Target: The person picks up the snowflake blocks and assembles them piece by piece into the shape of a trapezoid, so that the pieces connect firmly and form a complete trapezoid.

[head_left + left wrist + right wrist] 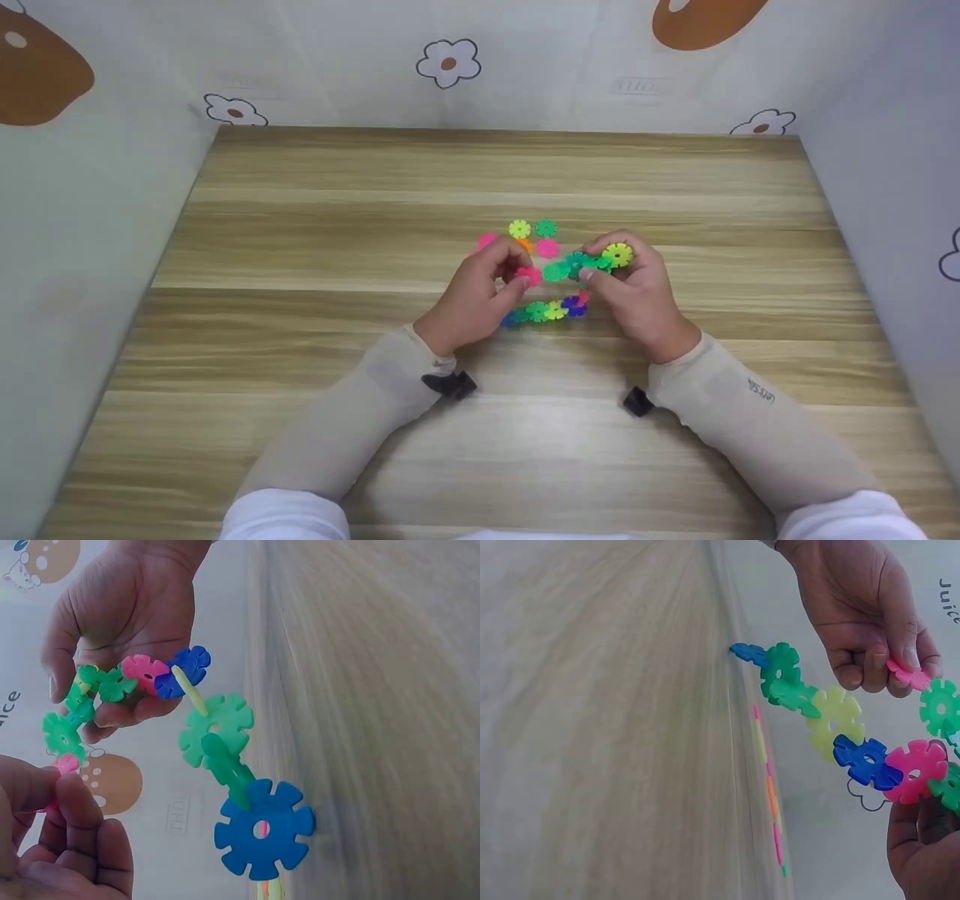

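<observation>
My left hand (480, 292) pinches a pink notched flower-shaped disc (530, 276) between thumb and fingers. Its edge is right at a green disc (64, 736) that ends a chain of linked discs. My right hand (637, 289) grips this chain by its green part (577, 262), thumb on the near side. Beside those fingers a yellow disc (617, 255) sticks up. From the right hand the chain curves back through a pink disc (916, 771), a dark blue disc (866, 761), a pale yellow disc (835, 720) and green discs (781, 673) to a blue disc (264, 829).
Loose discs lie flat on the wooden table (337, 225) beyond the hands: yellow (520, 229), green (546, 228), pink (548, 247) and orange ones, the last partly hidden by the left hand. Pale walls (337, 67) with flower drawings enclose the table at the back and sides.
</observation>
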A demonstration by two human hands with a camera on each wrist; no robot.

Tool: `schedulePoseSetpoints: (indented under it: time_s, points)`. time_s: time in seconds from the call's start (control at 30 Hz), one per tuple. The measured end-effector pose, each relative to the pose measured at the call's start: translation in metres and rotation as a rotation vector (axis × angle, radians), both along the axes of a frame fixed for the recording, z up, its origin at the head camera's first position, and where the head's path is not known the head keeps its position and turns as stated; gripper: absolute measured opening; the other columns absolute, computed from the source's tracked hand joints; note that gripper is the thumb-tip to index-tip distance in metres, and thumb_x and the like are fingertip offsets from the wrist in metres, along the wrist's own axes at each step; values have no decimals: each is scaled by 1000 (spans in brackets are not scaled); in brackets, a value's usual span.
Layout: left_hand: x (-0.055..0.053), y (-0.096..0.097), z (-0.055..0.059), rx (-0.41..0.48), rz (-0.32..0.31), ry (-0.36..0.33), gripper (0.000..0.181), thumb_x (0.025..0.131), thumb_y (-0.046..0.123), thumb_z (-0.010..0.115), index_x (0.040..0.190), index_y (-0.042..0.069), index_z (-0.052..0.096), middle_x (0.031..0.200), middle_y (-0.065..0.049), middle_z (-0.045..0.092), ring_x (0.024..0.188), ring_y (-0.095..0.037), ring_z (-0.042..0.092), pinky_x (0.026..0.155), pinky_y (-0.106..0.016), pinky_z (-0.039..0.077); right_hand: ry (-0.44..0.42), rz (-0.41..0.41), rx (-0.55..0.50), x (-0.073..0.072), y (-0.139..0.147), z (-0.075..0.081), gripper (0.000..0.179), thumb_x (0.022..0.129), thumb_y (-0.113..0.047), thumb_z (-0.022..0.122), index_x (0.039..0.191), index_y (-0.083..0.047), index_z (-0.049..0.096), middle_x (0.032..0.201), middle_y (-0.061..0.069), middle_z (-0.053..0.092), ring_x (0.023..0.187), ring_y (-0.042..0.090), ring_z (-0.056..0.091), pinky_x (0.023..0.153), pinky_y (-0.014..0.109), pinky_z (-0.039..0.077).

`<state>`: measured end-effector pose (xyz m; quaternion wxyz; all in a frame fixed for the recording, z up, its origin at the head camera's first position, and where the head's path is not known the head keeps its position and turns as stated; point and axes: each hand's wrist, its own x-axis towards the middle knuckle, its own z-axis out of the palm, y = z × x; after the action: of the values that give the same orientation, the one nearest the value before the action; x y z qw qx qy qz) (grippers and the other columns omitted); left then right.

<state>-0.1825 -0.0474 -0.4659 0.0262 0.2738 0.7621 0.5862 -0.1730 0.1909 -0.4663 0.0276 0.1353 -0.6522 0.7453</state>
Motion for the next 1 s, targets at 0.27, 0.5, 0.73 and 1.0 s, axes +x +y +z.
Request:
schedulePoseSetpoints:
  time_s: [0.27, 0.5, 0.73, 1.0]
  points:
    - [2, 1, 2, 3, 4, 11, 9, 99, -3, 60, 104, 4, 57, 95, -5, 61, 91, -17, 56, 80, -31, 51, 25, -2, 8, 1, -1, 1, 20, 88, 15, 66, 105, 7, 61, 109, 11, 68, 102, 22, 67, 87, 28, 59]
    - [3, 0, 1, 2, 10, 14, 12, 98, -3, 61, 107, 3, 57, 95, -6, 61, 90, -17, 58, 81, -33, 53, 9, 28, 48, 2, -1, -1, 22, 87, 16, 66, 108, 9, 64, 110, 16, 68, 99, 22, 66, 85, 29, 60]
    - [6, 0, 2, 18, -10, 34, 7, 99, -3, 62, 105, 0, 61, 95, -9, 66, 84, -17, 59, 78, -38, 54, -60, 18, 52, 5, -2, 2, 23, 88, 14, 70, 110, 7, 69, 105, 15, 70, 77, 21, 68, 72, 29, 61]
    - [7, 4, 0, 36, -8, 59, 5, 100, -1, 64, 101, 4, 62, 95, -9, 68, 80, -17, 58, 75, -31, 51, -64, -24, 53, 6, -5, 4, 21, 86, 14, 73, 105, 7, 65, 90, 11, 68, 65, 18, 66, 65, 27, 60]
